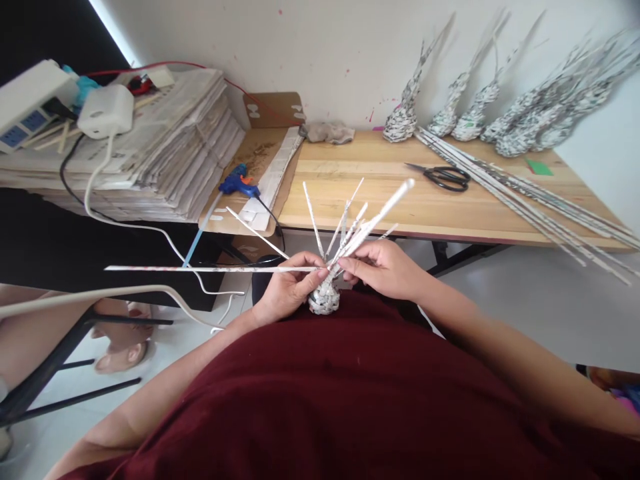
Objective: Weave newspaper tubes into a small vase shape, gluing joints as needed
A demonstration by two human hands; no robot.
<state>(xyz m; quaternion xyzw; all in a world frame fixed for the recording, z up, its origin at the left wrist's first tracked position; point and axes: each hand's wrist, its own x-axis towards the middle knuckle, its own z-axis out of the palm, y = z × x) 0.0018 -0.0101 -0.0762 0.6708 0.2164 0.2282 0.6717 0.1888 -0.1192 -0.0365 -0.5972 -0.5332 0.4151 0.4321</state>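
Note:
A small woven newspaper vase (324,299) rests against my lap, its round base down and several rolled paper strips fanning up from its neck. My left hand (286,288) is closed at the left of the neck, thumb and fingers pinching a long paper strip (210,269) that points out to the left. On the other side, my right hand (377,268) pinches a paper strip (387,207) near the neck, its free end rising toward the table. The fingertips of my right hand are partly hidden among the strips.
Black scissors (447,177) and long paper rolls (530,200) lie on the wooden table (345,180), with several woven vases (400,123) along the wall. A blue glue gun (240,181) sits left, beside stacked newspapers (185,153) with a power strip (37,100). Another person's leg (117,327) shows at left.

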